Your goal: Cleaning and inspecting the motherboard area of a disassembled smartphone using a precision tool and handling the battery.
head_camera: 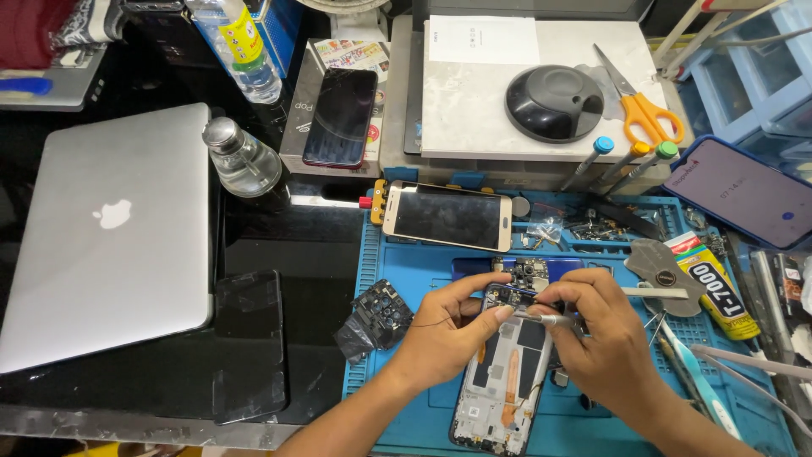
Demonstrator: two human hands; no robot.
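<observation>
My bench is a glossy black tabletop (296,254) with a worn metal front edge (127,423) at seven o'clock. A ribbed blue rubber work mat (406,406) covers its lower right half. At twelve o'clock stands a pale grey slab-topped box (482,110). A closed silver laptop (106,228) lies at nine o'clock. Light blue plastic shelving (744,76) rises at two o'clock. Even overhead light glints off the black surface. No wall, floor or window is in view.
</observation>
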